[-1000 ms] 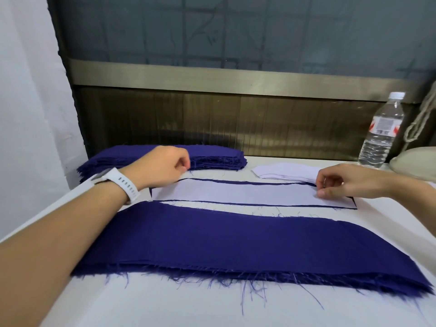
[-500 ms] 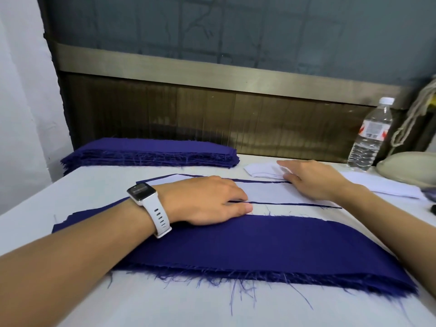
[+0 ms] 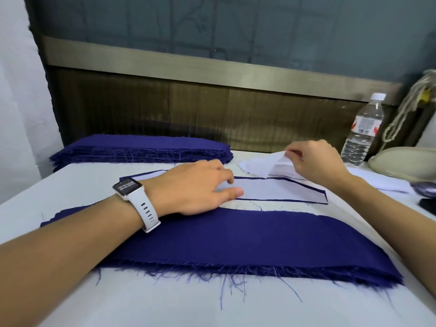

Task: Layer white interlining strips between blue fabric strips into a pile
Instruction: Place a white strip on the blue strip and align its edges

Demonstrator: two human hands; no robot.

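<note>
A white interlining strip [image 3: 278, 191] lies on a blue strip in the middle of the table, its blue edges showing around it. My left hand [image 3: 195, 187] rests flat on its left part, fingers relaxed. At the back right, my right hand [image 3: 313, 160] pinches the top sheet of a stack of white interlining strips [image 3: 264, 165] and lifts its edge. A wide pile of blue fabric strips [image 3: 247, 241] with frayed edges lies nearest me. A second stack of blue strips [image 3: 141, 149] sits at the back left.
A clear water bottle [image 3: 363, 131] stands at the back right beside a beige rounded object [image 3: 405, 161] and a hanging rope [image 3: 405, 109]. A wooden panel wall runs behind the white table [image 3: 165, 303]. A dark object [image 3: 428, 204] lies at the right edge.
My right hand has moved from the laid strip back to the white stack and pinched up its top sheet. My left hand stays resting on the laid strip's left part.
</note>
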